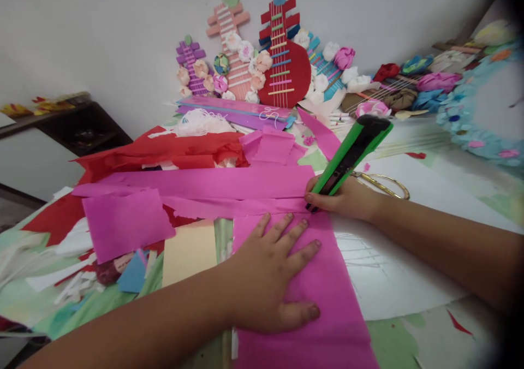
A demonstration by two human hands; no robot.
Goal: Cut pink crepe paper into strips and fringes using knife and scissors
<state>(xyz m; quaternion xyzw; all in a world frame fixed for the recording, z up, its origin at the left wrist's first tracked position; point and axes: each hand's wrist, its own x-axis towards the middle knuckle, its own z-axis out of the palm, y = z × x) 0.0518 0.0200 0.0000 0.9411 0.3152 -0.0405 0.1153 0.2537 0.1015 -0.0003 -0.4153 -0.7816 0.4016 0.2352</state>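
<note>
My left hand (270, 281) lies flat with spread fingers on a sheet of pink paper (327, 325) near the front. Wrapped round a green and black box cutter (347, 156), my right hand (339, 197) holds it tilted, its lower end at the top edge of that sheet. A long pink strip (213, 183) stretches left from the right hand, just beyond the sheet. To the left, a smaller pink piece (126, 221) overlaps red paper (53, 219). Under the right forearm is a white board (393, 271) with faint lines.
Gold-handled scissors (385, 186) lie beyond my right wrist. White string (202, 120) is heaped at the back. A red instrument-shaped craft (286, 74) and paper flowers stand against the wall. Beige paper (188, 249) and a blue scrap (133, 273) lie left.
</note>
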